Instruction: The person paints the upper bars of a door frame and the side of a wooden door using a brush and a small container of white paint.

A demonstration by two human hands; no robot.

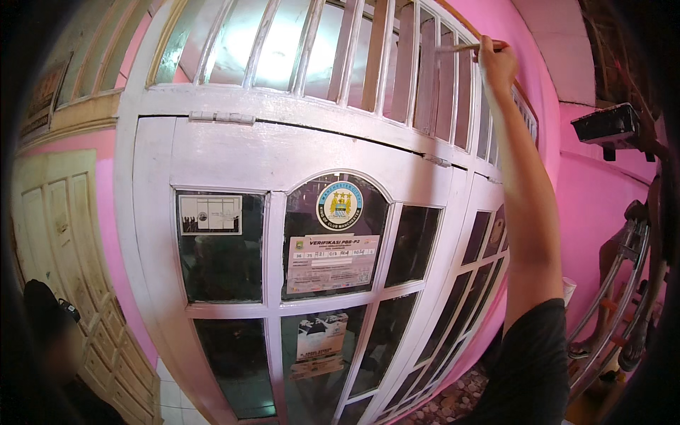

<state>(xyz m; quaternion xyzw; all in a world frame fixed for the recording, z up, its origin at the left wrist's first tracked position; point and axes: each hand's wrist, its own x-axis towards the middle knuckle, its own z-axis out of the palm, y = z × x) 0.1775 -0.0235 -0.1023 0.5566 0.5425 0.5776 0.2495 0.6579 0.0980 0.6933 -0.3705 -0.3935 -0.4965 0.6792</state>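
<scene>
My right hand (497, 65) is raised high at the upper right, its fingers closed round a paintbrush (464, 48). The brush points left, its pale tip at the slats of a white-painted wooden vent (384, 57) above the door. Some slats look white, others brownish or greyish. Below the vent is a white double door (297, 145) with dark glass panes, a round sticker (338, 206) and a paper notice (331, 263). My left hand is out of view.
A pink wall (574, 184) runs along the right, with a black tray-like box (605, 126) and a metal-framed object (623, 283) there. On the left stand a beige panelled door (64, 227) and a person in dark clothing (53, 326).
</scene>
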